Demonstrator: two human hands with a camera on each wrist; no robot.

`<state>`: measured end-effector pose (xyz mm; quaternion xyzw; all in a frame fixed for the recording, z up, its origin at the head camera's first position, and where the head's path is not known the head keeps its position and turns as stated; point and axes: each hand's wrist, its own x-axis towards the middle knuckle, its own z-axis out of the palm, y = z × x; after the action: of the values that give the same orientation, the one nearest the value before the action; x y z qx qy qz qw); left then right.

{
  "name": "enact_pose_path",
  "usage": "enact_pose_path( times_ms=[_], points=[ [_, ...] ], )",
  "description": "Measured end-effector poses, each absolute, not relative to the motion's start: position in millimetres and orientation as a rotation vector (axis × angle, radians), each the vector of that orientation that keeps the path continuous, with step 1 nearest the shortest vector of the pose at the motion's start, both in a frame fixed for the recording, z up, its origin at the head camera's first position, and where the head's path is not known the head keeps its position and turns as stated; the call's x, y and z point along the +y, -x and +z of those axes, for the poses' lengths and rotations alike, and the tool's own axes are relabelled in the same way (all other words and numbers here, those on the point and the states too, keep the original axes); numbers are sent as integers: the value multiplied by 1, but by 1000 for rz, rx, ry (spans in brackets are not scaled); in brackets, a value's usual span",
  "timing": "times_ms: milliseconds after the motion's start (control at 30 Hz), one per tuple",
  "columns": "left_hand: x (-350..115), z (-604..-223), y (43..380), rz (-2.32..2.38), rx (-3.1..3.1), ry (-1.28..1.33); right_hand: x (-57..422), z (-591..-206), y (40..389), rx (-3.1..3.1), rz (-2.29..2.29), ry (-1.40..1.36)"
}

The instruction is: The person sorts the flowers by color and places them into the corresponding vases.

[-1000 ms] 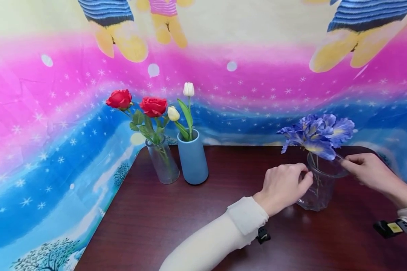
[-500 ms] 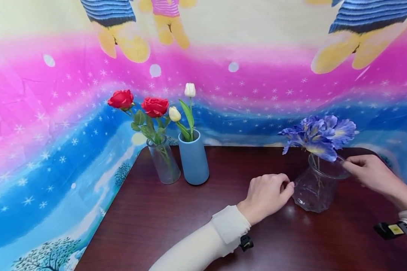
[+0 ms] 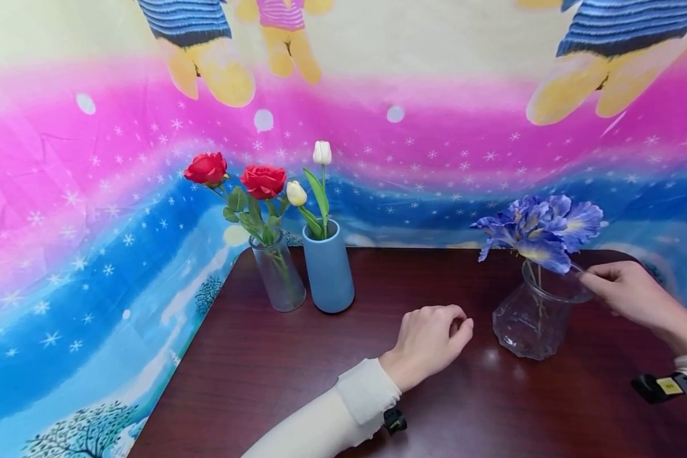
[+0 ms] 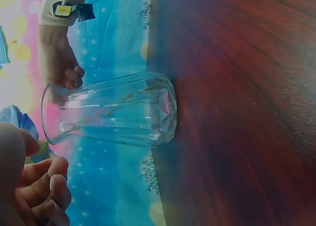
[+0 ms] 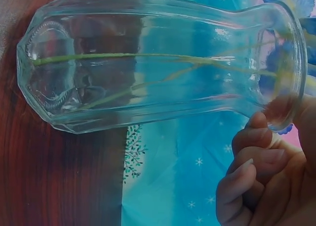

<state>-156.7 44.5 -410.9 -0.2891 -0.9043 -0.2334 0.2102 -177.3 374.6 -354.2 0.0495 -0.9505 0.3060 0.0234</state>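
A clear glass vase [image 3: 531, 324] stands upright at the right side of the table, with blue-purple artificial flowers [image 3: 544, 229] in it. Their green stems [image 5: 113, 56] reach down inside the glass in the right wrist view. My right hand [image 3: 635, 296] pinches the vase's flared rim between thumb and index finger, the other fingers curled below it. To the left of the vase, apart from it, my left hand [image 3: 429, 343] hovers with loosely curled fingers and holds nothing. The left wrist view shows those fingers [image 4: 60, 191] beside the vase with a gap between.
On the left of the dark wooden table [image 3: 263, 381] stand a clear vase [image 3: 279, 280] with red roses [image 3: 263, 182] and a blue vase [image 3: 329, 273] with white tulips [image 3: 322, 152]. A printed cloth backdrop [image 3: 406, 172] rises behind the table's back edge.
My left hand has drawn away from the glass vase, moving left and nearer to me. The right hand stays at the rim, and the vase and flowers look unmoved.
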Motion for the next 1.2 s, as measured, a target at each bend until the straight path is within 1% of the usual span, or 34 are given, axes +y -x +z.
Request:
enact_pose_path(
  times_ms=[767,1200],
  points=[
    [7,-435,147,-534,-2567,823,373,-345,177,-2943,909,-174],
    [-3,-439,150,-582,-2568,816,350,-336,211,-2930,1065,-118]
  ],
)
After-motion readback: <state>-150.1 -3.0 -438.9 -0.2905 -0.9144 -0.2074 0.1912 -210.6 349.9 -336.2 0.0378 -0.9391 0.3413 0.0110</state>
